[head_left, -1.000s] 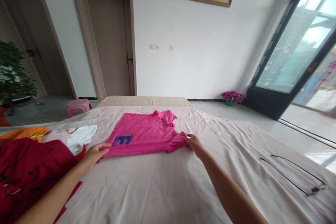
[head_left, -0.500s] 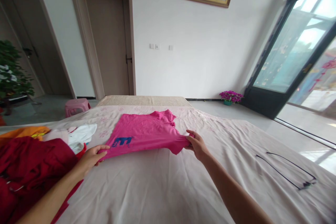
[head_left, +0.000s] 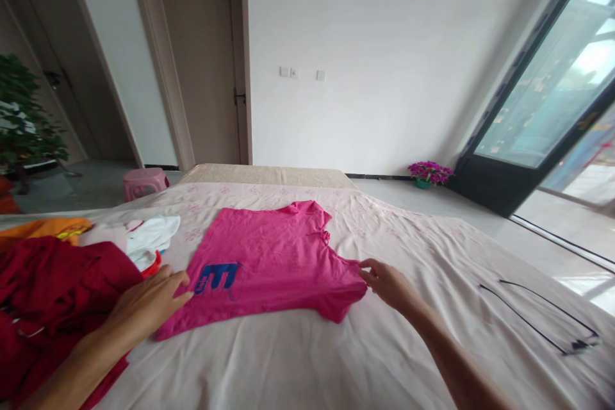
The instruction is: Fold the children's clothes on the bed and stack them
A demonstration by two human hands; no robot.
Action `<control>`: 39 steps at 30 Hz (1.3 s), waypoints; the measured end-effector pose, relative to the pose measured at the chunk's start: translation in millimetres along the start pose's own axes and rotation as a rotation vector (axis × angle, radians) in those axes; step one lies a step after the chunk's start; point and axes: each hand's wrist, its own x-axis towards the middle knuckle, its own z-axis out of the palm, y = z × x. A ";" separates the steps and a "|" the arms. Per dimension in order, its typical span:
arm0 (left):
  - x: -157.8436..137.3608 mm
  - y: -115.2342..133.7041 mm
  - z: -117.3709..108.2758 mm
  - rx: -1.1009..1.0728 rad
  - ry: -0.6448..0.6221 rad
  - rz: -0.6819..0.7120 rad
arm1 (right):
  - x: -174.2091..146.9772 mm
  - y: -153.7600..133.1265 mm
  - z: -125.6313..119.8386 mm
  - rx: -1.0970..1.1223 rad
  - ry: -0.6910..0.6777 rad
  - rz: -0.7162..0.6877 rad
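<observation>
A pink T-shirt [head_left: 273,262] with a dark blue print near its hem lies spread sideways on the bed sheet [head_left: 269,365]. Its neckline, with a small tied cord, points right. My left hand [head_left: 148,301] is over the hem edge at the left, thumb and fingers apart, gripping nothing. At the other end, my right hand [head_left: 391,285] touches the sleeve edge with its fingertips, thumb and index finger apart. The cloth under both hands rests on the sheet.
Left of the shirt lies a heap of dark red cloth [head_left: 62,288], with white clothing [head_left: 151,237] and orange clothing [head_left: 43,229] behind it. Eyeglasses [head_left: 542,320] rest at the right. A pink stool [head_left: 144,182] stands beyond the bed.
The pink T-shirt has come down flat and nearer to me, its near edge no longer pulled up. Both hands have loosened their grip on it. The view has tilted slightly down.
</observation>
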 end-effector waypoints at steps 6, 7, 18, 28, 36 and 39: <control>57.1 120.7 58.2 0.039 0.004 0.352 | 42.1 -93.1 45.2 -0.162 -0.034 -0.500; 66.3 136.0 75.5 0.074 0.005 0.382 | 48.7 -102.5 59.0 -0.209 -0.056 -0.535; 120.9 104.6 134.9 0.237 -0.120 0.396 | 75.0 -68.6 127.2 -0.407 0.088 -0.456; 156.6 -8.0 78.4 0.327 0.046 -0.044 | 76.9 -68.0 130.9 -0.404 0.140 -0.454; 178.2 61.4 115.1 0.377 0.097 0.011 | 78.4 -66.9 132.6 -0.400 0.144 -0.441; 185.1 86.4 140.9 0.364 0.013 0.160 | 79.7 -65.2 134.1 -0.405 0.138 -0.437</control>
